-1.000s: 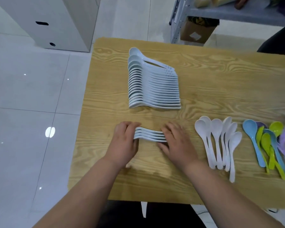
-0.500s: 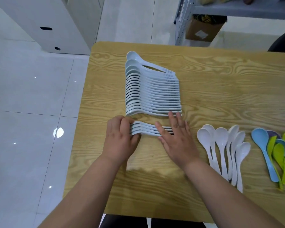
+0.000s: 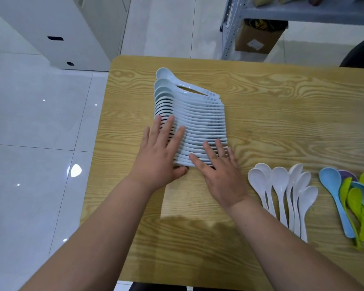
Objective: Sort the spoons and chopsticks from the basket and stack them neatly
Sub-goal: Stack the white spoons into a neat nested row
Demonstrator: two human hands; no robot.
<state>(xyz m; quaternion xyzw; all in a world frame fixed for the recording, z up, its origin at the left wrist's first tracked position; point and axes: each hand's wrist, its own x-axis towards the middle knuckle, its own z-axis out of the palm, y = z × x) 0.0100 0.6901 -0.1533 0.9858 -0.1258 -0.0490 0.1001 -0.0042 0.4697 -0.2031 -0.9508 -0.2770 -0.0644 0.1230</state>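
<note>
On the light wood-grain tabletop (image 3: 282, 127), toward its left side, a long row of pale blue-white soup spoons (image 3: 200, 114) lay nested one against the next, bowls to the left and handles to the right. The row ran from the far part of the table down to the person's hands.

The left hand (image 3: 159, 156) lay flat over the bowl ends of the nearest spoons, its fingers straight and spread, clamped on nothing. Its thumb sat at the near edge of the row. The right hand (image 3: 221, 175) rested palm down on the handle ends of the same nearest spoons, fingers likewise straight and apart, gripping nothing.

Just to the right of that hand, a loose cluster of plain white spoons (image 3: 282, 185) lay with bowls away from the person. Beyond it, at the table's right edge, sat a heap of blue, green and purple plastic spoons (image 3: 349, 198).

Past the table stood a white cabinet (image 3: 61, 28) on a glossy white tiled floor (image 3: 29, 122), and a grey metal shelf (image 3: 229, 28) with a brown cardboard box (image 3: 256, 38) under it.
</note>
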